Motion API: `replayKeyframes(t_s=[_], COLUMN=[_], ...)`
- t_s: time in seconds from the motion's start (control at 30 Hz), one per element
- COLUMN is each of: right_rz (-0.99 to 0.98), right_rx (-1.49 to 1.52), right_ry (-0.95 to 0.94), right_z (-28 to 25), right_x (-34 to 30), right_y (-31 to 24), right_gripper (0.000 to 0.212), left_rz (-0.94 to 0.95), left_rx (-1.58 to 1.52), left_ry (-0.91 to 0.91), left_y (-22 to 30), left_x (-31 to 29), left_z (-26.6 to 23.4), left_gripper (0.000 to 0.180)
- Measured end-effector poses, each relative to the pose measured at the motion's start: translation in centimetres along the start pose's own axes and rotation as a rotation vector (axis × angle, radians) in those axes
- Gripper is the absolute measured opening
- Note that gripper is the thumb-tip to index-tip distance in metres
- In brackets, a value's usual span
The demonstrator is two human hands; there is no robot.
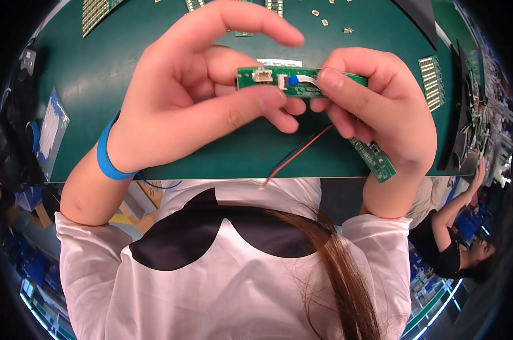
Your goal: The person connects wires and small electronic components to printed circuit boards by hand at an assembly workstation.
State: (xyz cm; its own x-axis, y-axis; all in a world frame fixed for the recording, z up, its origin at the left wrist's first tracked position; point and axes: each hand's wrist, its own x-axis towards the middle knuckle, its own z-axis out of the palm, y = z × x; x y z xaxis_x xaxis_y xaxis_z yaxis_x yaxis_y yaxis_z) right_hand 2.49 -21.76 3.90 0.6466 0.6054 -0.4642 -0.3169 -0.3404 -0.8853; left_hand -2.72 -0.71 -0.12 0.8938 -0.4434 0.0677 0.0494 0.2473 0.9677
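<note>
A narrow green circuit board (273, 72) is held up above the table, between both hands. My left hand (171, 107) grips its left end, the thumb in front and other fingers behind, with the index finger raised off it. Two pale connectors stand on the board; a short white cable (307, 79) with a blue end sits at the right-hand connector (282, 81). My right hand (389, 105) pinches the board's right part, its thumb over the cable. Below that palm hangs a second green circuit board (374, 160), its upper end hidden. Red and black wires (300, 148) trail from under the right fingers.
The green table (211, 161) carries a board panel (97, 16) at far left, another panel (431, 84) at right, and several small loose parts (324, 22) at the back. A clear pouch (53, 130) lies at the left edge. Another person (446, 229) is at the right.
</note>
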Motion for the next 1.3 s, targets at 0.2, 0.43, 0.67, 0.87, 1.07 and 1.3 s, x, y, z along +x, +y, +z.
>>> replayKeyframes(t_s=[0.2, 0.43, 0.67, 0.87, 1.07, 1.3], right_rz=[0.130, 0.193, 0.153, 0.135, -0.090, -0.177], right_rx=[0.162, 0.153, 0.105, 0.084, -0.004, -0.029], right_ry=[-0.127, -0.168, -0.173, -0.098, -0.005, 0.097], right_z=[-0.5, 0.0, 0.4, 0.2, 0.8, 1.2], right_x=[0.4, 0.9, 1.1, 0.5, 0.4, 0.3], right_y=[-0.2, 0.2, 0.3, -0.2, 0.7, 0.7], right_gripper=[0.017, 0.014, 0.011, 0.012, 0.012, 0.014], left_rz=[0.479, 0.510, 0.449, 0.374, 0.246, 0.169], left_rx=[0.830, 0.856, 0.857, 0.689, 0.423, 0.215], left_ry=[-0.075, -0.239, -0.189, -0.136, -0.047, 0.077], left_y=[1.2, 0.2, 0.2, 0.3, 0.2, 0.2], left_x=[0.6, 0.5, 0.1, 0.4, 0.0, 0.1], left_z=[-1.3, -1.7, -1.4, -1.3, -1.1, -0.4], left_gripper=[0.031, 0.020, 0.017, 0.025, 0.032, 0.027])
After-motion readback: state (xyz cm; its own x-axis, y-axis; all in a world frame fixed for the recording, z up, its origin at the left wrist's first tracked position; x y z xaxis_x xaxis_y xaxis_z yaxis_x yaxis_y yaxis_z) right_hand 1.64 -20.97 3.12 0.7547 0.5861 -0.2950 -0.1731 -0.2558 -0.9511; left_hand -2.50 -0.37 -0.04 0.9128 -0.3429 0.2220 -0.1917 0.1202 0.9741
